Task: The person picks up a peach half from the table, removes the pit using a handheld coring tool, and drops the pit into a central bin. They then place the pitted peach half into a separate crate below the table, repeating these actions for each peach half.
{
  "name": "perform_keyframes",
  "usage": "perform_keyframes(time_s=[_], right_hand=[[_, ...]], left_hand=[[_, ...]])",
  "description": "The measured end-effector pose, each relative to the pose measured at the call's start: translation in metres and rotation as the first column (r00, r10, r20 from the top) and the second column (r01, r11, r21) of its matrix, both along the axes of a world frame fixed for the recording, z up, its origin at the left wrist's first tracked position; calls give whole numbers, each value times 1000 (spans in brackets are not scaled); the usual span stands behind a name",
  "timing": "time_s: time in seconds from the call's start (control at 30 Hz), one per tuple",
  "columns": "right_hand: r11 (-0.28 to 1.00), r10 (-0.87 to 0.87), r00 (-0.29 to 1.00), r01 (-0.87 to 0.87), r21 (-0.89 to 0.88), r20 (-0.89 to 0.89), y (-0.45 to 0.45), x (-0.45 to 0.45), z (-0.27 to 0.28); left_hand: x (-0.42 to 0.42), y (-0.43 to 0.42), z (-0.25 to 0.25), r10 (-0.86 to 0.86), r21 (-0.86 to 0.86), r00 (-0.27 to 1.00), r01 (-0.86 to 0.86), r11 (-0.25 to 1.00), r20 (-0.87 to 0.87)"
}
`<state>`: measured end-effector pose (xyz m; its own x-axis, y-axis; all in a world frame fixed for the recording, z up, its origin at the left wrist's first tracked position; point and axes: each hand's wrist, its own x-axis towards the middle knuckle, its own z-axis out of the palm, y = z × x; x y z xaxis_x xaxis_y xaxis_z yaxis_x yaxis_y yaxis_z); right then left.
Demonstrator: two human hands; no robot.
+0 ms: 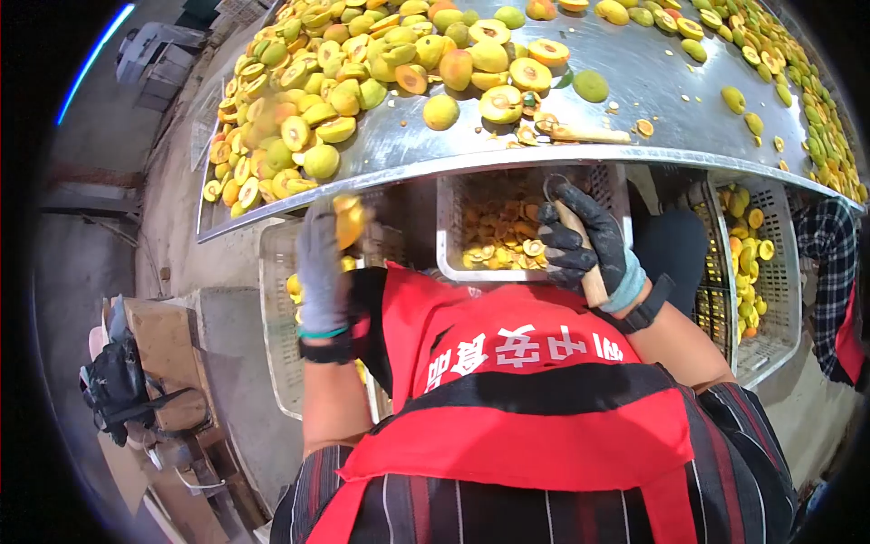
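Observation:
My left hand (322,263), in a grey glove, holds an orange-yellow peach half (349,221) just below the metal table's edge; the hand is blurred. In a dark glove, my right hand (580,238) is wrapped round the wooden handle (580,249) of a tool with a metal loop (555,186) at its top. Between the hands, a white crate (444,227) holds dark scraps and yellow pieces. A heap of peach halves (317,100) lies on the metal table (634,100), and another wooden-handled tool (589,134) rests near its front edge.
A crate (281,354) stands at the left below the table. Another crate (779,317) with yellow fruit is at the right, beside a co-worker's checked sleeve (825,272). Cardboard (168,354) and a black bag (118,385) lie at the far left.

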<state>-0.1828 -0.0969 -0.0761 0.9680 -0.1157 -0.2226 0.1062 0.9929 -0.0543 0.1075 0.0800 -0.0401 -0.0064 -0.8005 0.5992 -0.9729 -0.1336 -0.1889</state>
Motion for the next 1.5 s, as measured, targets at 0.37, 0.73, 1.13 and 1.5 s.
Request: perform_keyframes(time_s=[0.37, 0.73, 1.13, 1.5], right_hand=[[993, -43, 985, 23, -116, -167, 12, 1, 3], [820, -166, 957, 1, -572, -237, 16, -1, 20], [-424, -301, 953, -102, -900, 33, 14, 31, 62], [621, -16, 933, -272, -735, -359, 37, 32, 65]], left_hand=[[84, -81, 16, 733, 543, 636, -539, 645, -239], [12, -90, 14, -93, -163, -351, 174, 971, -932], [-95, -71, 8, -43, -548, -985, 54, 835, -164], [-105, -66, 12, -337, -590, -782, 48, 806, -524]])
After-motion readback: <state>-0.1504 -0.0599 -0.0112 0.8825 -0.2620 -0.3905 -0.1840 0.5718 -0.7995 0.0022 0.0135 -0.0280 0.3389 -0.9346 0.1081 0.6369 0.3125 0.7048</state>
